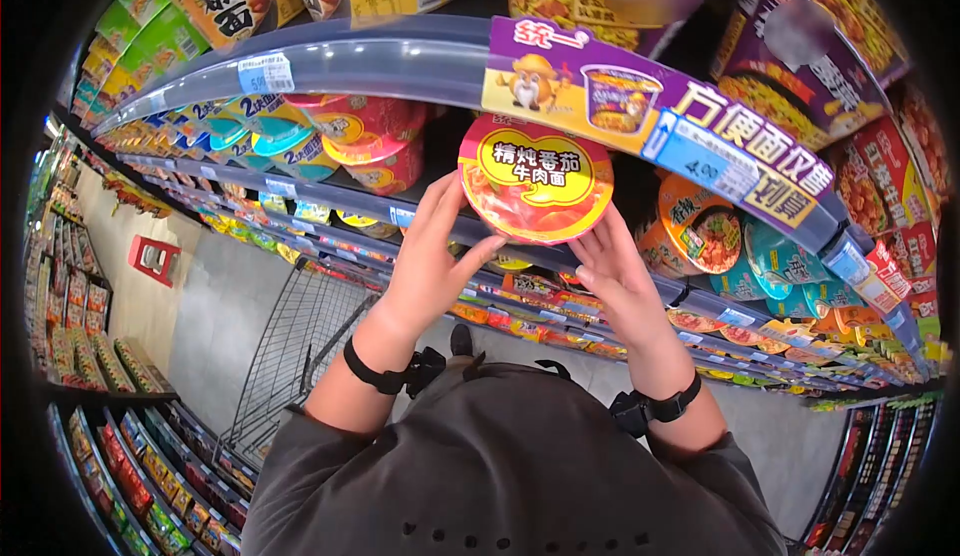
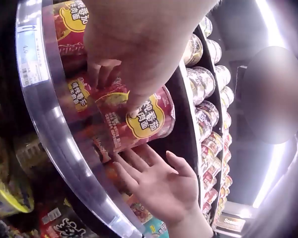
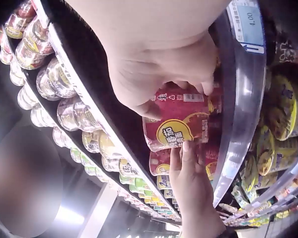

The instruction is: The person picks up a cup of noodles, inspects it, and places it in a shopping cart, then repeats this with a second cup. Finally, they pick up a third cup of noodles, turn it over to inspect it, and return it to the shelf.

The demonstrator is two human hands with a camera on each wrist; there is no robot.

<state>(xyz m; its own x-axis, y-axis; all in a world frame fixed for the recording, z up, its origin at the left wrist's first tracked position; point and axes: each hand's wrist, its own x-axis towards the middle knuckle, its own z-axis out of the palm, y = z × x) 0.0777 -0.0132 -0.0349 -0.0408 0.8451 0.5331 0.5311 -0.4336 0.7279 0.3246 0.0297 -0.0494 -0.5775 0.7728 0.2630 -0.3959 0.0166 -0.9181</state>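
A red noodle cup with a yellow label [image 1: 535, 181] is between the two hands at the shelf edge, its lid facing up. My left hand [image 1: 430, 256] grips its left side; in the left wrist view that hand's thumb lies on the cup [image 2: 149, 116] and its fingers bend round it. On the other side, my right hand [image 1: 625, 281] touches the cup with its fingers fairly straight, its palm [image 2: 166, 196] showing in the left wrist view. Right-hand fingers partly cover the cup [image 3: 176, 111] in the right wrist view.
Red cups [image 1: 385, 146] stand left on the same shelf, orange [image 1: 700, 226] and teal ones [image 1: 780, 256] right. A purple sign [image 1: 580, 81] hangs on the shelf edge above. A wire cart [image 1: 290, 346] stands at lower left, beyond it a red stool [image 1: 154, 259].
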